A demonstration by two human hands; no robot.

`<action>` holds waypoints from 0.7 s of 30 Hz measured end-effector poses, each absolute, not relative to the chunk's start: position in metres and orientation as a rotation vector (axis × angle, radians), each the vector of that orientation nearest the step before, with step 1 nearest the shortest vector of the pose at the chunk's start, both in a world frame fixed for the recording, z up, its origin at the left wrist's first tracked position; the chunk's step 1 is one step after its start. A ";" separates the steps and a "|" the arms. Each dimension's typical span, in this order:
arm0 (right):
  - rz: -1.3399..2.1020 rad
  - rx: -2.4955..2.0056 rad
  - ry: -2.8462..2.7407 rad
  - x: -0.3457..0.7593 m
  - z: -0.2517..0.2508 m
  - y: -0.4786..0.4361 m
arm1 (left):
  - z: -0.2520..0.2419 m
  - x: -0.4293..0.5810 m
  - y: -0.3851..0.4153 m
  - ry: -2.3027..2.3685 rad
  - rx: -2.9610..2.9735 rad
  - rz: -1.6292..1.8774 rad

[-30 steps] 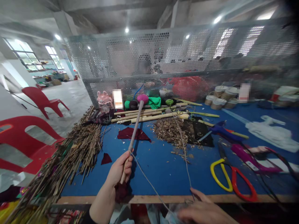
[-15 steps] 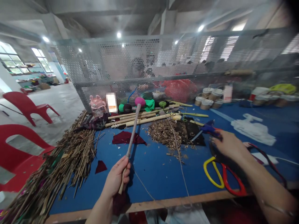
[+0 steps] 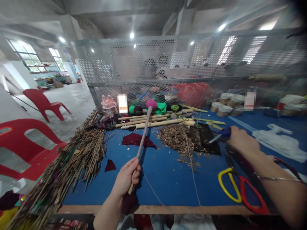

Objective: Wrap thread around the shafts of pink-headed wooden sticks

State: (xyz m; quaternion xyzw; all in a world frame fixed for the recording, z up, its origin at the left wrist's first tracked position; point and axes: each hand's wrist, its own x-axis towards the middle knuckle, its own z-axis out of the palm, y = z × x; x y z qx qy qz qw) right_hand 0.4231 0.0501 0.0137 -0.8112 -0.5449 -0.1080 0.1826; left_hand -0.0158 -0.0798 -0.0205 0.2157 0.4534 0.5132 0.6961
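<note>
- My left hand (image 3: 127,177) grips a pink-tipped stick (image 3: 144,135), tilted up over the blue table (image 3: 165,174).
- My right hand (image 3: 242,141) covers the blue glue gun (image 3: 223,132); I cannot tell its grip.

Bright blue worktop (image 3: 168,172) with a pale wood front edge. The stick (image 3: 144,134) in the left hand (image 3: 127,177) is grey-tan, topped by a pink ball (image 3: 151,103). Dark maroon fabric scraps (image 3: 136,139) lie mid-worktop. Brown twigs (image 3: 79,159) cover the left edge. Brown chips (image 3: 176,139) sit beside a black cloth (image 3: 208,140). Near the front right corner, the scissors (image 3: 240,190) have one yellow and one red handle. The tool (image 3: 224,132) at the right hand (image 3: 243,142) looks blue, though blurred. Along the back edge, a grey screen (image 3: 192,60) is patterned with round holes.
</note>
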 end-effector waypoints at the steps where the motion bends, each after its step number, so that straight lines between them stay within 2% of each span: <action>1: -0.305 -2.351 -1.506 0.422 0.021 0.047 | -0.021 -0.016 -0.080 1.011 0.483 1.146; 3: -0.290 -2.380 -1.401 0.418 0.037 0.038 | -0.021 -0.016 -0.080 1.007 0.482 1.147; 7: -0.177 -2.146 -1.339 0.412 0.052 0.022 | -0.020 -0.016 -0.080 0.997 0.478 1.139; 11: -0.128 -2.110 -1.437 0.405 0.037 0.013 | -0.020 -0.015 -0.079 1.005 0.481 1.143; 16: -0.281 -1.795 -2.002 0.356 0.019 -0.015 | -0.021 -0.015 -0.080 1.018 0.481 1.141; 21: -0.041 -1.611 -1.798 0.282 0.008 -0.045 | -0.023 -0.017 -0.080 1.003 0.501 1.146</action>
